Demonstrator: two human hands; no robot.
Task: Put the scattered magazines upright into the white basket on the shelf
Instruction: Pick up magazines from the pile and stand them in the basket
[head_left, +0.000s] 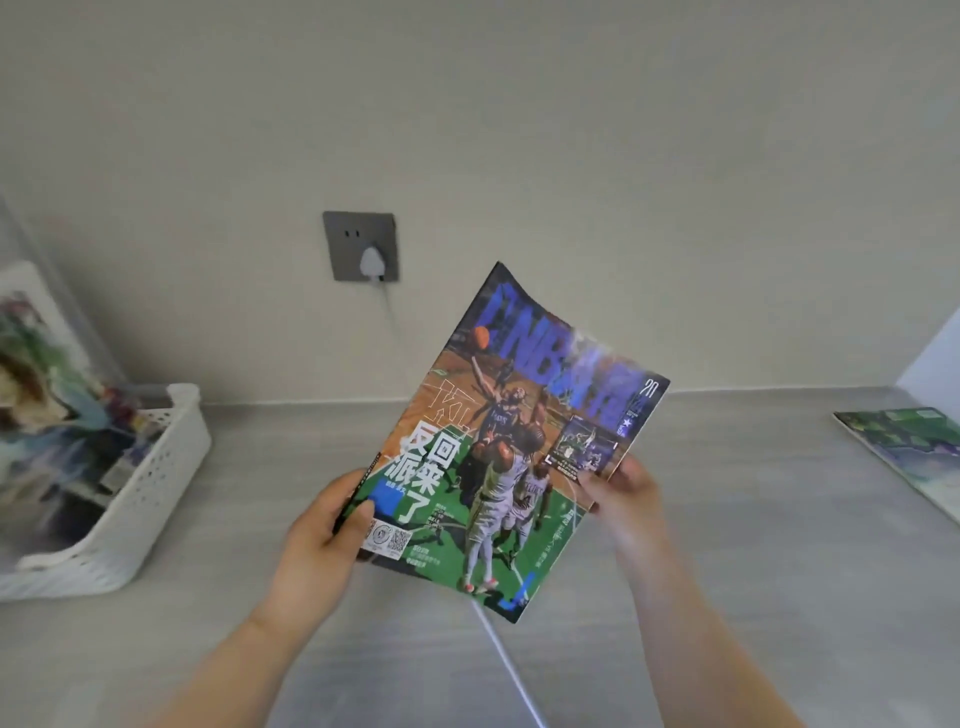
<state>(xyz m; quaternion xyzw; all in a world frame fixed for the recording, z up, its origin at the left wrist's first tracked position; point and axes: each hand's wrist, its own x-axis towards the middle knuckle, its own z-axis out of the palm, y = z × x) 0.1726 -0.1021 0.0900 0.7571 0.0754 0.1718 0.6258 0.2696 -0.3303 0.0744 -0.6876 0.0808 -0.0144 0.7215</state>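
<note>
The person holds a basketball magazine (511, 441) in the air with both hands, above the grey surface (727, 545) and in front of the pale wall. The left hand (322, 525) is closed on the lower left edge, near the spine, with the thumb lying on the cover beside a small code patch. The right hand (626, 488) grips the right edge of the magazine, the fingers curled behind it; this hand looks a little blurred. The magazine is tilted, its top corner leaning to the left, and the cover faces the person. At the left side stands the white basket (156, 483) on the same surface, with holes in its walls, and some magazines (47, 395) are already standing inside it, leaning; their covers are blurred. At the far right edge another magazine (909, 447) with a green cover lies flat on the surface, well apart from the hands. On the wall there is a grey socket (360, 245) with a white plug in it, and a white cable (511, 670) runs down and across the surface under the held magazine.
</note>
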